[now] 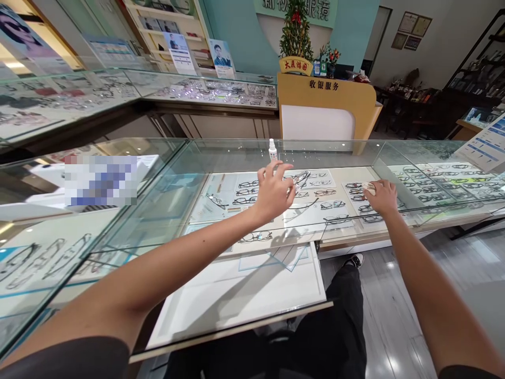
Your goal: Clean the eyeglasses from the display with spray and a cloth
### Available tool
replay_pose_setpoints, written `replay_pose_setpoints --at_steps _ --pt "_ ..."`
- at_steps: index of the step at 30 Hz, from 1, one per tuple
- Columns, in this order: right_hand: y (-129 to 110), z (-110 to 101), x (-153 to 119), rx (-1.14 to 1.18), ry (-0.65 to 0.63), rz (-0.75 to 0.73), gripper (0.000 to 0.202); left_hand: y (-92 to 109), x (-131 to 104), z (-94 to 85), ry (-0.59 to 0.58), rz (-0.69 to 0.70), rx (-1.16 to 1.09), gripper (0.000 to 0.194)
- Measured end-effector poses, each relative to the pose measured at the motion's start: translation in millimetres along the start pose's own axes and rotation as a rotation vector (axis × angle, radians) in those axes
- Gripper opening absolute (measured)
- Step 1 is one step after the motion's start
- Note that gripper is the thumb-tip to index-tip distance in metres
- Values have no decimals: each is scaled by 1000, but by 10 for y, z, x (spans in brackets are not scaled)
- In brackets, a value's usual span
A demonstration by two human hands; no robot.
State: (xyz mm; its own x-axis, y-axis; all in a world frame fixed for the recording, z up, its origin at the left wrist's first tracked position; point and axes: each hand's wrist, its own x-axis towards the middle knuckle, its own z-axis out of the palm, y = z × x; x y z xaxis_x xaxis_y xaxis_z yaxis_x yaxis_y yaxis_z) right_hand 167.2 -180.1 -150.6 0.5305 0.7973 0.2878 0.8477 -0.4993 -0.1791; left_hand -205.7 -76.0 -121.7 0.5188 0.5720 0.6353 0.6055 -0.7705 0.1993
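My left hand (pixel 276 190) is over the glass counter top, its fingers bent and apart, with a gap between thumb and forefinger. Just right of the fingertips is a tilted pair of eyeglasses (pixel 303 179); I cannot tell whether they touch. A small white spray bottle (pixel 272 150) stands upright beyond this hand. Further right, my right hand (pixel 383 197) rests at the counter with its fingers closed on a crumpled pale cloth (pixel 370 188). Beneath the glass, several eyeglass frames (pixel 332 205) lie in rows on white boards.
A white drawer (pixel 236 302) is pulled out in front of my lap. Left is another glass case (pixel 43 252) with a white box-like item (pixel 47 176) on top. Behind stand a yellow cashier desk (pixel 327 95) and more display cases (pixel 213 90). A leaflet stand (pixel 483 145) is at right.
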Motion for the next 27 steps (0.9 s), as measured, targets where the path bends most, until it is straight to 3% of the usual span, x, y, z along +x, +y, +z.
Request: replay_pose_setpoints --at_steps 4,7,12,18,22,27 --pt "11 7 8 32 7 -8 51 57 -132 57 -77 219 73 30" --pt "11 6 10 57 13 -6 50 74 -142 70 -170 253 111 31" --pt "14 15 3 63 15 -3 52 124 -35 49 -323 188 120 32" --pt "40 44 0 103 42 -28 49 143 162 32 -386 145 100 37" --pt "28 46 -2 90 25 -18 51 3 403 94 -324 -18 84 39" --pt "2 25 -7 32 -5 9 53 -213 650 322 -392 -147 110 29"
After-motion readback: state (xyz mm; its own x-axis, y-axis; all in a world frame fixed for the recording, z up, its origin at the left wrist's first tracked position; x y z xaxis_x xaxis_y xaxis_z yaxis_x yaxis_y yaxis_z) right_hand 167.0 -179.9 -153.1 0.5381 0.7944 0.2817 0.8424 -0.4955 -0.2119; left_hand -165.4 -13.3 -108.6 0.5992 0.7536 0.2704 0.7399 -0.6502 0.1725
